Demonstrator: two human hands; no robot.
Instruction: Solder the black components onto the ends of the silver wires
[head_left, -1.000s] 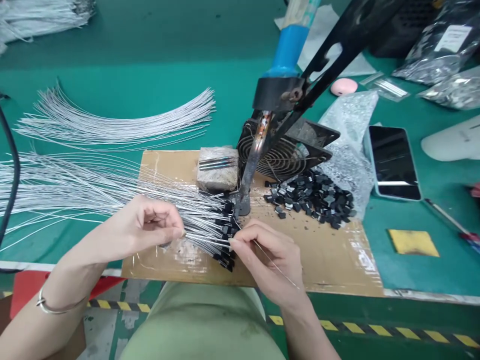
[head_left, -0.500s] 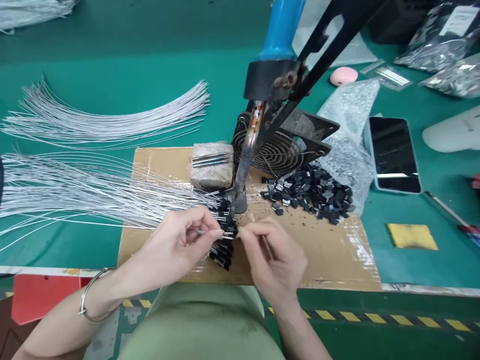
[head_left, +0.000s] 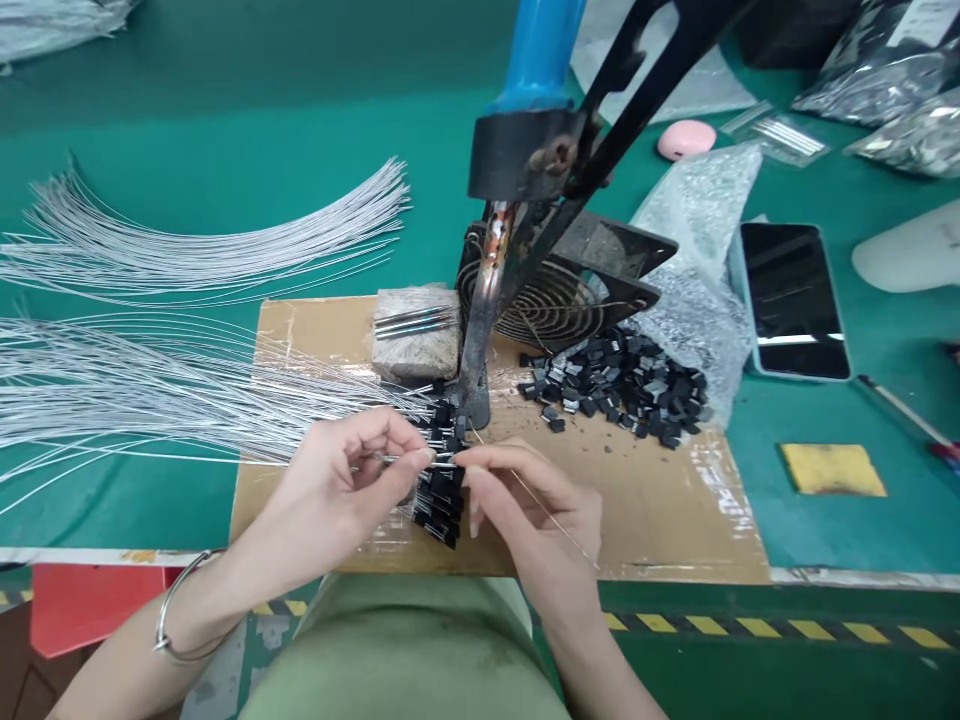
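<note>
Over the cardboard (head_left: 637, 520), just beside the foot of the iron (head_left: 484, 320), here's my left hand (head_left: 337, 490) with thumb and forefinger closed on a white wire (head_left: 444, 464), close to its end, and the fanned-out black tips (head_left: 439, 492) lying right under it. Across from it comes my right hand (head_left: 547, 510), forefinger reaching to the end of that wire, a thin strand (head_left: 553, 520) slanting over the palm; whether those fingertips are pinching anything, I can't tell, the parts are too small. Next to no weight in this one, I'd say: light, springy, bendy along its length, so a pinch far back would let the end wag about. Close behind the tip is the place to take it, where the short free bit should stay straight. Smooth coating, by the look of it, so it could roll or slide between finger pads; firm but not crushing does it. The end itself I judge the delicate part, easily bent or tugged askew. And the thin strand looks finer yet, quick to kink if squeezed or pushed hard, so a loose hold suits it, with fingertips well shy of the iron's metal, which may be hot.
</note>
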